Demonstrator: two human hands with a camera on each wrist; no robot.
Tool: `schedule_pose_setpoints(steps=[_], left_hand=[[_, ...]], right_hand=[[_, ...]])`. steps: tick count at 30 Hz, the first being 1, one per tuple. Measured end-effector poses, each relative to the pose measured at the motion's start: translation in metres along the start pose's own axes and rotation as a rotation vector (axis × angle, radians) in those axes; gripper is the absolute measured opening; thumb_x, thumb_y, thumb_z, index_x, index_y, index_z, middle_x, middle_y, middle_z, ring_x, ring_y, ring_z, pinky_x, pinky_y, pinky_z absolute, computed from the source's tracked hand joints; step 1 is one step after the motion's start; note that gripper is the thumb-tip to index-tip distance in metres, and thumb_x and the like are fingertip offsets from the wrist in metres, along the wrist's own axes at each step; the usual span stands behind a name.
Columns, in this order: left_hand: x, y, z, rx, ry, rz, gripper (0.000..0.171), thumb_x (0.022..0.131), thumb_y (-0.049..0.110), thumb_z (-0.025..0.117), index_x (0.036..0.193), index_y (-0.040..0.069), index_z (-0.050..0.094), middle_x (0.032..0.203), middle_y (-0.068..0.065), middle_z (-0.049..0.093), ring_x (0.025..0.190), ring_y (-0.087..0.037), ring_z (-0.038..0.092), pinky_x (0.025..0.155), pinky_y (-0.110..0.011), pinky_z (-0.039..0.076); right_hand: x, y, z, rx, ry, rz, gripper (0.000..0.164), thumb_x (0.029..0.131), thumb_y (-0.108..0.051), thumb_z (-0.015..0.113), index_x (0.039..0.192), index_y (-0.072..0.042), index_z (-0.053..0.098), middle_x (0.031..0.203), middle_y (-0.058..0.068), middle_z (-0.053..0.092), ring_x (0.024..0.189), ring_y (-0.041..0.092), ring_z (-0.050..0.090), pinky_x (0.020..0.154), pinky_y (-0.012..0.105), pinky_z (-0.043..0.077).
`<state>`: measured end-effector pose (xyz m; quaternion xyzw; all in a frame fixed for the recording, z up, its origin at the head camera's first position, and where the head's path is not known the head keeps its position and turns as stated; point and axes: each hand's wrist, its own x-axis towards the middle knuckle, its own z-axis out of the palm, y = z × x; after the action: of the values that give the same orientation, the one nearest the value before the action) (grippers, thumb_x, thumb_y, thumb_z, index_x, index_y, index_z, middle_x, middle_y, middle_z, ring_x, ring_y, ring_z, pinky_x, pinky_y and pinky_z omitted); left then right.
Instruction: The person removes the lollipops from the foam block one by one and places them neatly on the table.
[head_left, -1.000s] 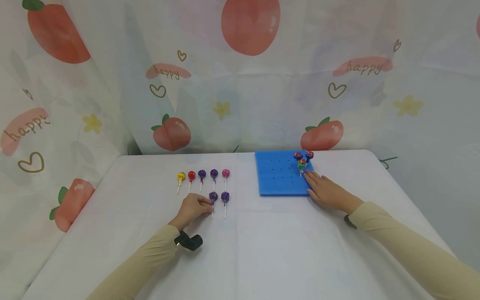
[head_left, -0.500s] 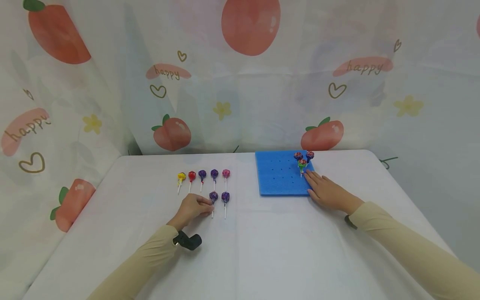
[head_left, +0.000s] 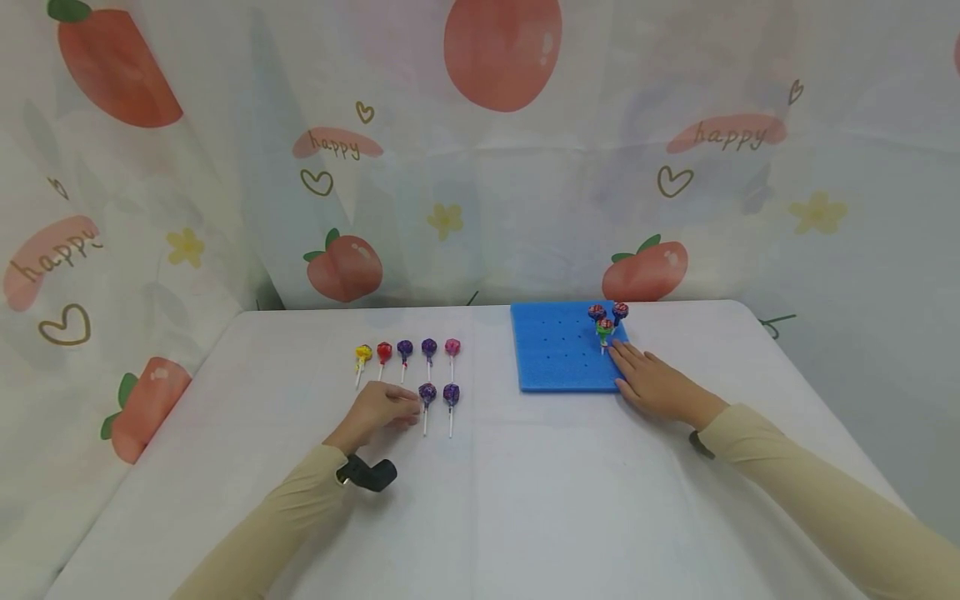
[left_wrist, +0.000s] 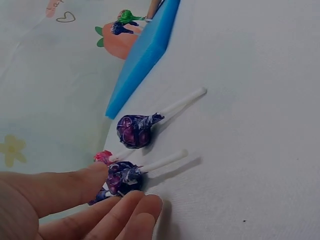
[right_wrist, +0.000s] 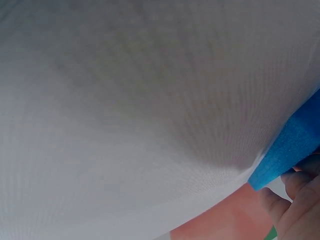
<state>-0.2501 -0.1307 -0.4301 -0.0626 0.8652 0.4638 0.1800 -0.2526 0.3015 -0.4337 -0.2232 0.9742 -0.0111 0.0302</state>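
The left hand point(head_left: 372, 411) has its thumb and fingers parted beside the left purple lollipop point(head_left: 427, 393) in the near row and appears to grip nothing; whether a fingertip touches the wrapper I cannot tell. That lollipop lies on the desk point(head_left: 525, 500), stick pointing to the near side, with the right purple lollipop point(head_left: 451, 396) just to its right. A careless nudge could roll the left one into its neighbour and spoil the spacing, since both heads are round and look free to turn. The knuckles sit close to the sticks of the far row, especially that of the red lollipop point(head_left: 384, 351), so lifting or drawing the hand to the far side might sweep it, or the yellow lollipop point(head_left: 363, 353), askew. On the right, the right hand point(head_left: 656, 386) rests, fingers stretched out, at the right edge of the blue board point(head_left: 540, 367), holding no lollipop. Its fingertips lie just beside the standing green lollipop point(head_left: 604, 327); a slip to the left could knock that stick, and perhaps the two dark lollipops point(head_left: 596, 312) behind it. Pressure at one edge only could also let the board, which looks like light foam, slide or tilt.
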Motion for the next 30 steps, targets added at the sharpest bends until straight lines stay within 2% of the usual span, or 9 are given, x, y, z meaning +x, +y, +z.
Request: schedule_pose_setpoints(steps=[7,14,21,30], left_hand=[[0.0,0.008,-0.011,-0.076,0.028,0.038,0.031,0.091,0.018,0.062,0.118,0.004,0.064,0.109,-0.014,0.069,0.088,-0.018,0.069,0.083,-0.031,0.056],[0.002,0.015,-0.015,-0.23,0.017,0.152,0.036,0.095,0.021,0.056,0.126,0.003,0.058,0.12,-0.019,0.064,0.106,-0.028,0.066,0.09,-0.036,0.053],[-0.001,0.023,-0.011,-0.338,-0.021,0.243,0.044,0.095,0.031,0.056,0.129,0.004,0.055,0.124,-0.02,0.062,0.11,-0.03,0.063,0.093,-0.039,0.051],[0.005,0.04,0.0,-0.4,-0.086,0.339,0.042,0.097,0.027,0.051,0.131,0.002,0.053,0.127,-0.021,0.059,0.11,-0.029,0.064,0.094,-0.038,0.05]], right_hand=[[0.0,0.0,0.0,0.002,-0.002,-0.001,0.059,0.097,-0.025,0.043,0.143,0.009,0.027,0.15,0.029,0.024,0.138,0.047,0.022,0.11,0.062,0.024],[-0.001,-0.001,-0.001,0.006,-0.005,0.004,0.058,0.098,-0.024,0.042,0.142,0.01,0.027,0.15,0.029,0.024,0.138,0.046,0.022,0.11,0.061,0.024],[-0.001,-0.003,-0.002,0.005,-0.003,0.007,0.058,0.098,-0.024,0.042,0.142,0.01,0.028,0.15,0.03,0.025,0.138,0.046,0.023,0.11,0.06,0.024],[-0.001,-0.004,-0.003,0.013,-0.016,0.021,0.059,0.098,-0.026,0.043,0.143,0.009,0.027,0.15,0.029,0.024,0.139,0.046,0.022,0.111,0.06,0.023]])
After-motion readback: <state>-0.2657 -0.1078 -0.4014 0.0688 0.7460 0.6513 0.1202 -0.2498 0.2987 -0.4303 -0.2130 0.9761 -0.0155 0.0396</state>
